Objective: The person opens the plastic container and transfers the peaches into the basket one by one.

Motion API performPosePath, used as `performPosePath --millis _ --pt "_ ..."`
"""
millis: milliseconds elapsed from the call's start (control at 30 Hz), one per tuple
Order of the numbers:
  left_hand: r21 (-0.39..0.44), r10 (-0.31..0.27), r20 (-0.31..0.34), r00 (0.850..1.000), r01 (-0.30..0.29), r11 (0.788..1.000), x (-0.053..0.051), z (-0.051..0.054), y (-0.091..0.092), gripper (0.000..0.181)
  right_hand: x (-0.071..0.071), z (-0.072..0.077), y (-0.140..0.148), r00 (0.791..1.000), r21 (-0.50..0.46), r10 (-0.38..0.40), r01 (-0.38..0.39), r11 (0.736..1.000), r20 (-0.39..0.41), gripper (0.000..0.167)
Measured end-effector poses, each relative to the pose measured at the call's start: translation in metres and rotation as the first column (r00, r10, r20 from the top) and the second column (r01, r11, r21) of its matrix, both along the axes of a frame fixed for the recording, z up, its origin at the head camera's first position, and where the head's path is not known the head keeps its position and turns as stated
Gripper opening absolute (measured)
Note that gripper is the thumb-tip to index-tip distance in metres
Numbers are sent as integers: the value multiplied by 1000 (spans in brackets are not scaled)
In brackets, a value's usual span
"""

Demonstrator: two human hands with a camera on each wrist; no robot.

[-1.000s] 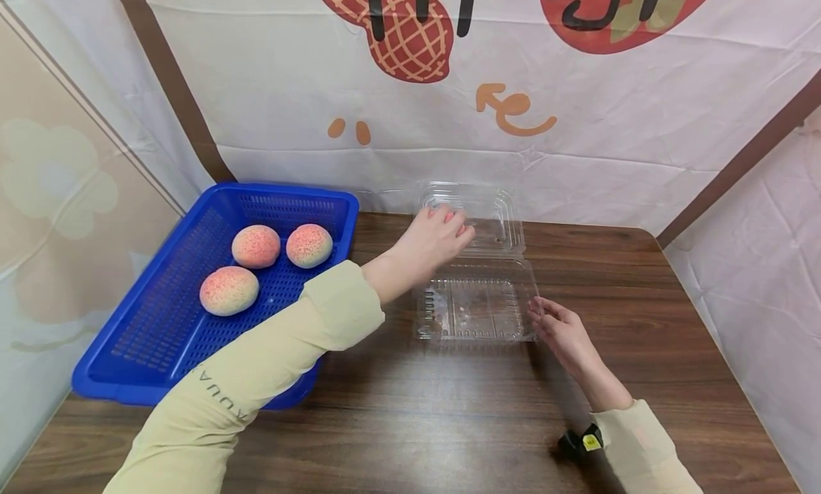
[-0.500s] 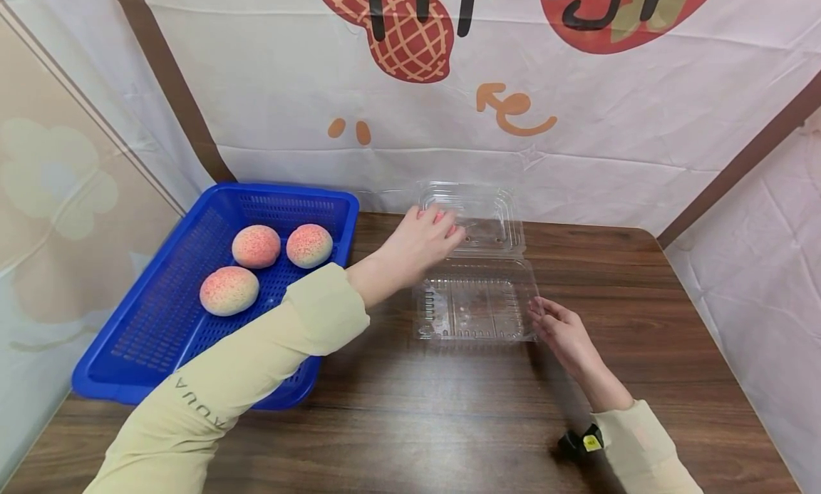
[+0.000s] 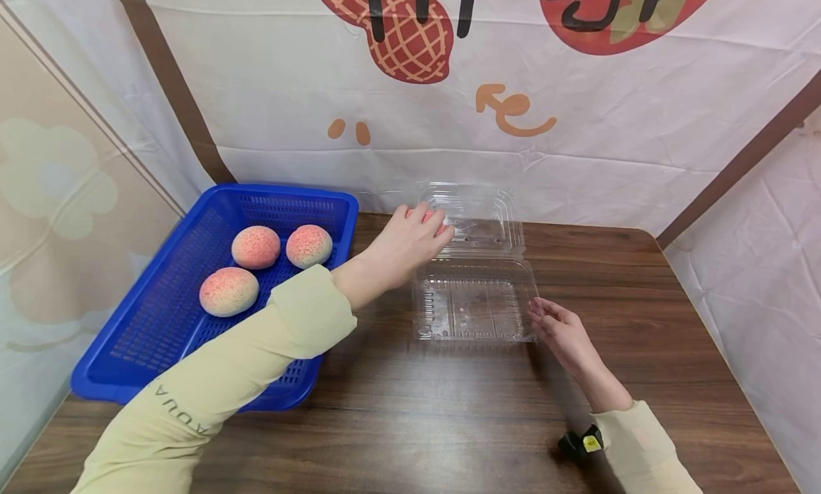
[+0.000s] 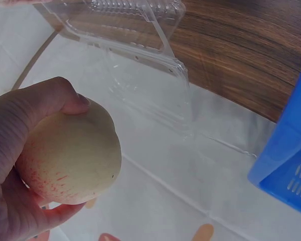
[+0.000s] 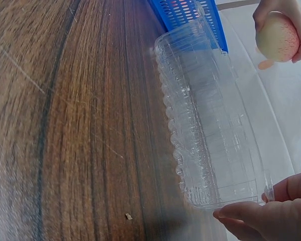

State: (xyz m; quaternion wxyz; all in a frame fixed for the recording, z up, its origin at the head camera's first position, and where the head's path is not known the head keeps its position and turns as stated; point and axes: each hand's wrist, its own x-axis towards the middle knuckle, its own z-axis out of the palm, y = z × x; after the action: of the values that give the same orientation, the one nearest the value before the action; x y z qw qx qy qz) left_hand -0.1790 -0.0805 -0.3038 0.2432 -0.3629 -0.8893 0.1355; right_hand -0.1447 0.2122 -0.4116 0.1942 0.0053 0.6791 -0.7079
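My left hand (image 3: 405, 246) grips a pale peach with red speckles (image 4: 72, 155), its fingers and thumb curled round the fruit. In the head view that hand is raised near the left side of a clear plastic clamshell box (image 3: 474, 305), and only a little of the peach shows between the fingers. The box lies open, its lid (image 3: 481, 219) tilted back by the cloth. My right hand (image 3: 567, 337) pinches the box's right rim, as the right wrist view also shows with thumb and fingers (image 5: 246, 211) at the corner.
A blue plastic basket (image 3: 128, 394) stands at the left with three peaches (image 3: 229, 292) in it. Behind the brown wooden table (image 3: 436, 415) hangs a printed white cloth (image 3: 256, 88). A small black object with a yellow label (image 3: 580, 443) is by the right sleeve.
My left hand has moved a little leftward with the peach, away from the box lid towards the basket. The right hand and the box have stayed in place.
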Motion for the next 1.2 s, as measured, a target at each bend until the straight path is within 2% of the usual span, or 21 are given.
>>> performPosePath --millis 200,467,767,1200 --pt "-7 3 -5 1000 -3 1000 1 1 -5 35 -1 -1 1 1000 8 3 -3 1000 0 50" --pt "43 -11 -26 1000 12 999 1 -1 -14 28 -1 -1 1 1000 8 -4 4 1000 1 50" --pt "42 -6 -49 999 8 999 4 3 -25 27 -1 -2 2 1000 15 5 -4 1000 -10 50" --pt "85 -8 -53 999 12 996 6 5 -39 28 -2 -3 1 1000 4 -2 2 1000 -4 50"
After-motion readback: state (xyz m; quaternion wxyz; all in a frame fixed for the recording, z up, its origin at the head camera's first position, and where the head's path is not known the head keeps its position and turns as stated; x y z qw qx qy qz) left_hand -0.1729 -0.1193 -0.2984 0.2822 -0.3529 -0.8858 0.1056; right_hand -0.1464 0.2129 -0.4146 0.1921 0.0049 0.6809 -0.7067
